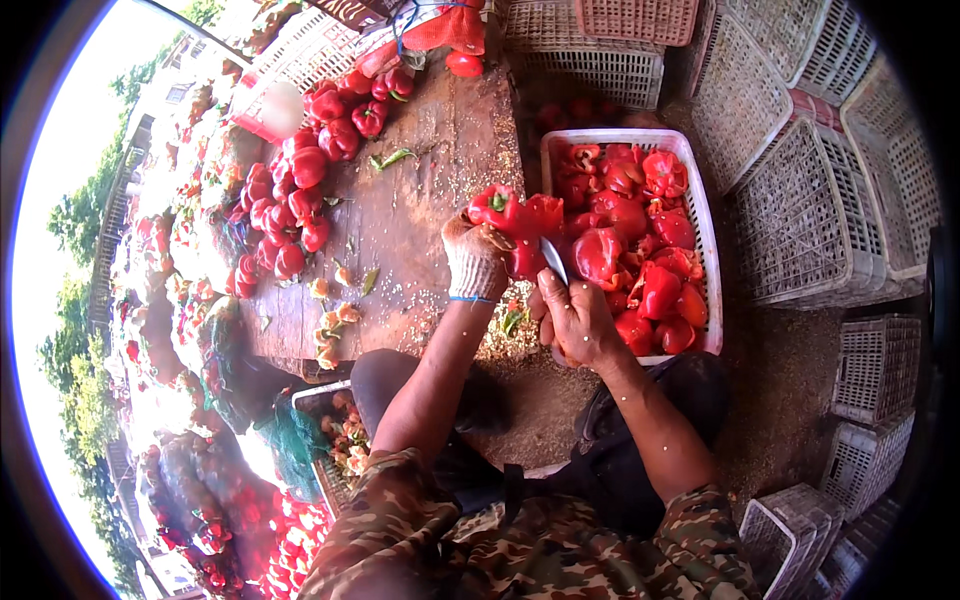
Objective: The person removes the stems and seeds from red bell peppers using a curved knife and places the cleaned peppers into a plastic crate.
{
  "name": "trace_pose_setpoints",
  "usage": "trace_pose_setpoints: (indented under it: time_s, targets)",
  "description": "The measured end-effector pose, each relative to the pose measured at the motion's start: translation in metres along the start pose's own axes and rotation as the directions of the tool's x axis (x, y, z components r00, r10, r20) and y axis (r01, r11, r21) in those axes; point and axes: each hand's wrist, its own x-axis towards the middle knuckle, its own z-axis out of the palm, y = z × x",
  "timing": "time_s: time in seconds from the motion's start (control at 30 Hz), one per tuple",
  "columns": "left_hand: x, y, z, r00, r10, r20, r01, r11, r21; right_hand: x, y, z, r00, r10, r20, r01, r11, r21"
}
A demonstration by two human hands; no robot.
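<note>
My left hand (pixel 474 258), in a white knit glove with a blue cuff, is closed on a red bell pepper (pixel 495 207) at the table's right edge. The pepper's green stem shows on top, and its right side looks cut open. Bare, my right hand (pixel 575 318) grips a knife (pixel 553 261) whose blade points up against the pepper's lower right side. The handle is hidden in my fist. Just to the right, a white plastic crate (pixel 714 270) holds many cut red peppers (pixel 655 292).
Whole red peppers (pixel 285 205) lie along the wooden table's (pixel 415 215) left side, with pepper cores (pixel 335 325) near its front. A crate of cores (pixel 345 440) stands by my left leg. Stacked plastic crates (pixel 805 215) line the right. Full net bags (pixel 200 440) fill the left.
</note>
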Motion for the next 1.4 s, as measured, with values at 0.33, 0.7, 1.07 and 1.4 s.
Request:
trace_pose_setpoints:
  time_s: [0.33, 0.7, 1.07, 1.4]
  targets:
    - [-0.004, -0.009, 0.002, 0.945, -0.153, 0.288, 0.19, 0.976, -0.107, 0.011, -0.003, -0.041, 0.841, -0.44, -0.316, 0.426, 0.897, -0.115]
    - [-0.073, -0.037, 0.017, 0.984, 0.003, 0.178, -0.067, 0.932, 0.356, 0.008, 0.006, -0.046, 0.633, -0.718, -0.289, 0.502, 0.665, -0.553]
    - [-0.024, -0.086, 0.017, 0.804, 0.322, 0.499, -0.469, -0.171, 0.866, 0.013, 0.008, -0.062, 0.763, -0.175, -0.623, 0.49, 0.785, 0.379]
    - [0.004, -0.012, 0.012, 0.942, -0.174, 0.286, -0.073, 0.726, 0.683, -0.006, -0.024, -0.126, 0.671, -0.371, -0.642, 0.286, 0.928, -0.239]
